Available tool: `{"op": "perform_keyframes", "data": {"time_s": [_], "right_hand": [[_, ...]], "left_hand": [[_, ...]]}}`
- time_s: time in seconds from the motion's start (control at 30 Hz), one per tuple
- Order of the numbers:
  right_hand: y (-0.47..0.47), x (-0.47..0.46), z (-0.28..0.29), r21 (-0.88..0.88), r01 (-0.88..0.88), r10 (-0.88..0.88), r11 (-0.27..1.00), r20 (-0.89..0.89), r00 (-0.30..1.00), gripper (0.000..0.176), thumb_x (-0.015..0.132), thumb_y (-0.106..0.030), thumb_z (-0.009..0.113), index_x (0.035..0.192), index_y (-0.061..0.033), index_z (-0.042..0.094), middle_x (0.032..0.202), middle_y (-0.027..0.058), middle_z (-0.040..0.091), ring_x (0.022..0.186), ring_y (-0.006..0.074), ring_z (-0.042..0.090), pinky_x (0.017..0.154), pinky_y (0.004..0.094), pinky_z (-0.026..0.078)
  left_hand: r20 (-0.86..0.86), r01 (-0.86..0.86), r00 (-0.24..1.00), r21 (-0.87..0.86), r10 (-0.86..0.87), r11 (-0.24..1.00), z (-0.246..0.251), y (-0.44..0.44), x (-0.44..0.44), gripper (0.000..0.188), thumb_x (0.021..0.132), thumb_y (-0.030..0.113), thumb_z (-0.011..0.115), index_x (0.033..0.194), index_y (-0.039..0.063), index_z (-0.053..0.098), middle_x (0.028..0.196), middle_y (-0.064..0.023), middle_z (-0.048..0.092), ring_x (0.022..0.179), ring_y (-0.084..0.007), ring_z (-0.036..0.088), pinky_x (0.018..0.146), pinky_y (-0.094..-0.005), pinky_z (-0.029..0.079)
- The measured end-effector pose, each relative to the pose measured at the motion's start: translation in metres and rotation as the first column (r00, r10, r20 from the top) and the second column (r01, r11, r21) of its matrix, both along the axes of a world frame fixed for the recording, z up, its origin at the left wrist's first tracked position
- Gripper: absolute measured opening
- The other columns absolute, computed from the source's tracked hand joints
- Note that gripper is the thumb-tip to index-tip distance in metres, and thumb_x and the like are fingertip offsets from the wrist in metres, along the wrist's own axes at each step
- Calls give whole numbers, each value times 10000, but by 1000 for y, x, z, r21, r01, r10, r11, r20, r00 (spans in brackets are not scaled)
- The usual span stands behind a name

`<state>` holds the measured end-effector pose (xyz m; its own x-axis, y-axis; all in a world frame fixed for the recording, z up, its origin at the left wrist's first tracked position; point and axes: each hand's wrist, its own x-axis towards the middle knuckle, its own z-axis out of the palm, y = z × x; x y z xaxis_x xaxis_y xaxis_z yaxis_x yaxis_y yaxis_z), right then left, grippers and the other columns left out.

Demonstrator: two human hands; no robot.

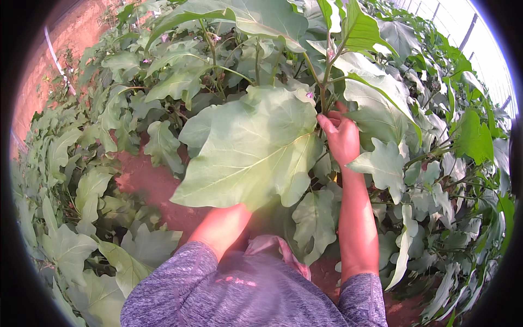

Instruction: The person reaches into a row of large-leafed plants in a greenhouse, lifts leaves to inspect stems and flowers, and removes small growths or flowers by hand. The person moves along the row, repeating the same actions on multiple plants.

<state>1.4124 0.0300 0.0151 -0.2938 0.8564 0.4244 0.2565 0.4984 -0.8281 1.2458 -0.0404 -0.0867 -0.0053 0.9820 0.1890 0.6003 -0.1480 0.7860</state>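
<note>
My right hand (340, 130) is at the upright main stem (323, 96) of an eggplant plant, its thumb and curled fingers closed around the stem below a fork. A small purple flower (309, 95) shows just left of that stem. One broad eggplant leaf (253, 147) spreads across the middle of the view. My left forearm (224, 227) runs up beneath this leaf, which hides the left hand, so what that hand touches cannot be seen. Beside my right wrist hangs a smaller lobed leaf (382, 165).
Dense eggplant foliage (433, 122) crowds the right side. More plants (94, 135) grow at the left, beyond a strip of reddish soil (151, 180). A pale pole or pipe (57, 57) leans at the upper left. A bright translucent wall with ribs (470, 32) stands at the upper right.
</note>
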Motion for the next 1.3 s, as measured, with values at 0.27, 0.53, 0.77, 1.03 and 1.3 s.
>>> {"op": "perform_keyframes", "data": {"time_s": [0.27, 0.53, 0.77, 1.03, 1.3], "right_hand": [[33, -23, 14, -57, 6, 1, 998, 131, 991, 776, 883, -380, 746, 1389, 103, 412, 1076, 219, 701, 1016, 285, 680, 896, 362, 512], [44, -31, 16, -45, 17, -10, 999, 146, 989, 947, 840, -389, 765, 1447, 161, 290, 1099, 204, 677, 946, 236, 669, 853, 339, 522], [60, -18, 7, -59, -9, 12, 998, 62, 998, 882, 860, -319, 718, 1469, 148, 283, 1130, 230, 682, 1031, 281, 665, 894, 366, 512], [57, 6, 19, -215, -95, 101, 972, 20, 995, 512, 925, -265, 640, 1271, 65, 460, 1136, 184, 660, 917, 242, 688, 829, 362, 575], [57, 29, 21, -318, -166, 108, 934, -195, 975, 562, 917, -223, 629, 1364, 2, 373, 1149, 202, 639, 949, 282, 694, 841, 385, 588]], "left_hand": [[421, 1, 883, 435, -204, 901, 39, 8, 26, 499, 857, -92, 457, 1345, 4, 495, 1334, -173, 536, 1254, -263, 543, 1024, -384, 480], [728, 10, 639, 314, -248, 949, 84, 50, -2, 810, 806, -166, 360, 1570, 6, 155, 1606, -214, 220, 1471, -320, 308, 1212, -404, 290], [554, 107, 790, 296, -262, 949, 88, 77, -8, 696, 798, -160, 354, 1478, -15, 398, 1418, -203, 526, 1346, -257, 501, 1107, -334, 395], [514, 229, 832, 20, -206, 973, 85, 102, -4, 595, 897, -68, 430, 1487, -8, 384, 1401, -204, 550, 1273, -242, 555, 1026, -314, 450], [389, 208, 896, 51, -211, 977, 75, 116, -1, 328, 918, 57, 568, 1231, -12, 634, 1069, -118, 729, 1013, -195, 672, 873, -322, 519]]}}
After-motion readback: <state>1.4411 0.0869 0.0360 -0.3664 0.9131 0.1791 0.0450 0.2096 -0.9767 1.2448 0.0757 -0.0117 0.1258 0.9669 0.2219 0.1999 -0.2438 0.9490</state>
